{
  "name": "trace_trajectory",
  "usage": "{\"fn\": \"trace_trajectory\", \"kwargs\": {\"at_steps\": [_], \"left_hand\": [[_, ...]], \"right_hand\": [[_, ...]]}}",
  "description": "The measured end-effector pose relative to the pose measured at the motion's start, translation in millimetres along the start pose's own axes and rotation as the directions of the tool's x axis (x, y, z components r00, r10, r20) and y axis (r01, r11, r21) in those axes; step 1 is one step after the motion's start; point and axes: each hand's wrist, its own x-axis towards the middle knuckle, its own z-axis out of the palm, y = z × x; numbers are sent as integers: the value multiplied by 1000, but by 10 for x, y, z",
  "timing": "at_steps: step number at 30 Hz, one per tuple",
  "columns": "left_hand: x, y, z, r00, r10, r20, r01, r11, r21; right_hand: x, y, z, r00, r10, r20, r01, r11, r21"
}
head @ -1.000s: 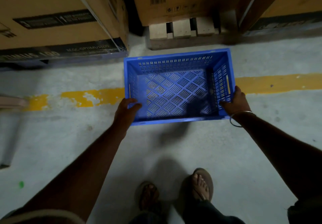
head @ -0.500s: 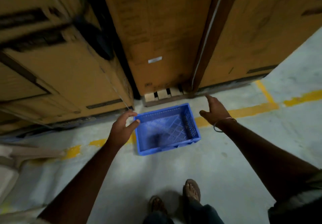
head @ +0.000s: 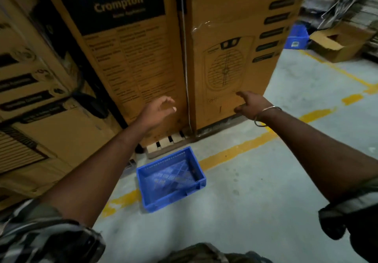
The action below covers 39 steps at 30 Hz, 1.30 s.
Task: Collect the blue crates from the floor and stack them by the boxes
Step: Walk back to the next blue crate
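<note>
Both hands (head: 159, 109) off slatted crate (head: 170, 177)

We see one blue crate (head: 171, 177), slatted and empty, sitting upright on the floor (head: 255, 211) across a yellow line. It lies just before the tall cardboard boxes (head: 229, 58). A second blue crate (head: 297, 37) sits far back beside them.

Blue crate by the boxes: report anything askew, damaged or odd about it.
The blue crate sits upright and empty on the floor, skewed across the yellow line rather than square to the cardboard boxes. No damage is visible. Both hands are clear of it.
</note>
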Motion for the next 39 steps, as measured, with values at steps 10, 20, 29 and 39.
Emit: {"fn": "trace_trajectory", "kwargs": {"at_steps": [10,20,29,39], "left_hand": [[970,2124,1444,979,122,162,-133,989,60],[2101,3502,2557,905,234,356,-305,939,158],[3550,4024,3568,836,326,442,-421,897,134],[4956,4771,4649,750,337,570,-460,884,82]], "right_hand": [[-165,1762,-1331,988,103,-118,-105,994,-10],[32,3259,-2283,924,298,-238,-295,954,51],[785,4362,-2630,871,428,-242,-413,904,110],[1443,5519,-2975,741,596,-309,-510,799,318]]}}
